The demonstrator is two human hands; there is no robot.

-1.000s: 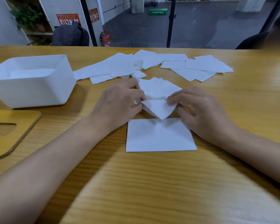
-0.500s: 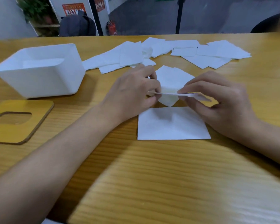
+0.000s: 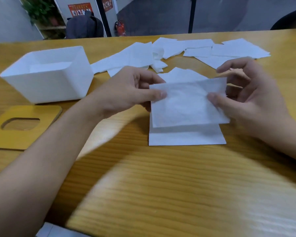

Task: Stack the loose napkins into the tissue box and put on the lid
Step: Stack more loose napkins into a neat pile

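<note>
Since half a second ago, the held napkin (image 3: 186, 103) has swung from edge-on to spread flat. It now hangs between both hands, just above the flat napkin (image 3: 186, 138) that lies nearest on the table (image 3: 161, 194).

The left hand (image 3: 126, 93) pinches its left edge, thumb on top and fingers beneath. The right hand (image 3: 246, 100) pinches the right side with thumb and lower fingers, while the forefinger is lifted clear.

To do this step well, I judge the sheet should be kept lightly taut and brought down with its near edge and corners square on the flat one. The thumbs should let go only once it lies even, because thin paper creases or drifts easily.

To the left lies the wooden lid (image 3: 46, 115), off the box, with its slot showing. Behind it stands the white tissue box (image 3: 46, 86), open. Whether anything lies inside I cannot tell.

Farthest off, the loose napkins (image 3: 178, 48) are scattered across the table, still to be gathered, so the task is at an early stage.
</note>
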